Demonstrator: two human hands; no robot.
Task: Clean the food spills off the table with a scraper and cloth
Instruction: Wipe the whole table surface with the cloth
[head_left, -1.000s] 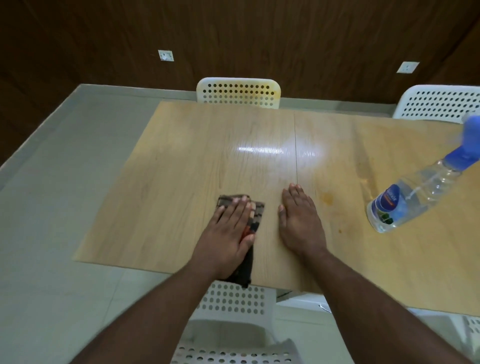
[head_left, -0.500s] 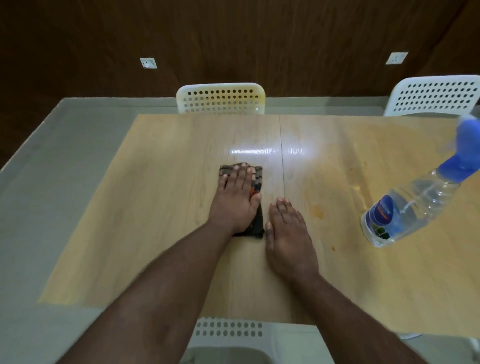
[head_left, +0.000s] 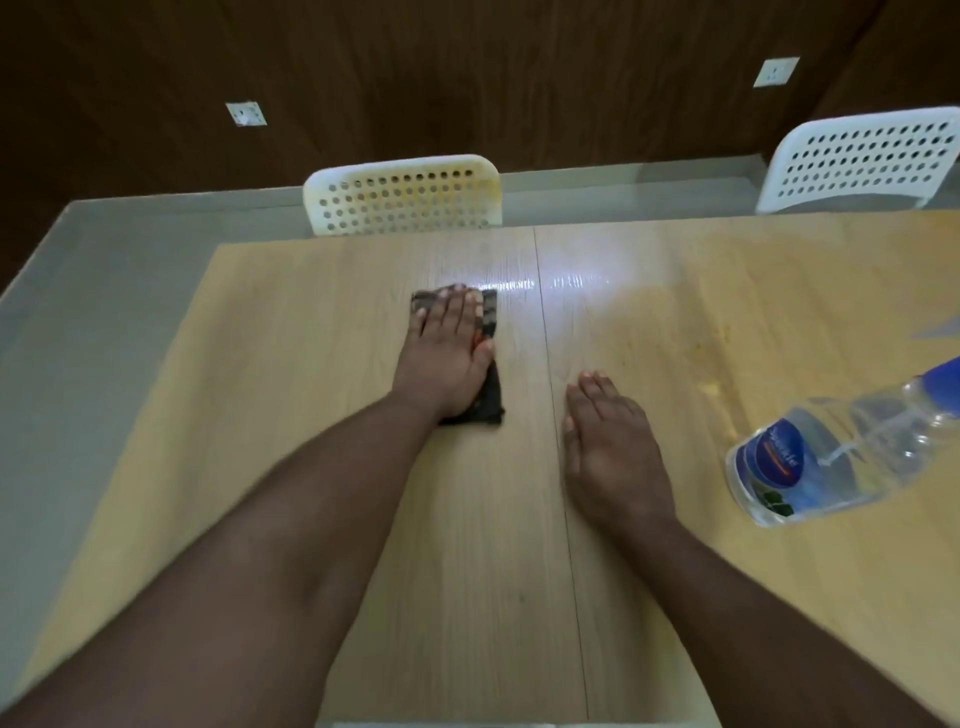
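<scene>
The left hand (head_left: 451, 349) lies flat with straight fingers pressing a dark folded cloth (head_left: 488, 358) onto the table (head_left: 311, 364), just left of the seam (head_left: 550, 395) that runs down the tabletop. The right hand (head_left: 610, 447) rests palm down with fingers straight and together, holding nothing, just right of the seam and nearer the person than the cloth. A yellowish spill (head_left: 704, 364) stains the wood well right of the seam, between it and a clear bottle (head_left: 831, 457) with a blue cap. No scraper is in view.

The step in hand looks like wiping with the cloth. To do it well, the palm should keep even pressure so the whole fold stays in contact, and strokes should overlap rather than skip strips. The cloth sits on wood that already looks clean; carrying it across the seam to the stain would serve the task better. The right hand is best kept as a brace, clear of the cloth's path and of the bottle.
</scene>
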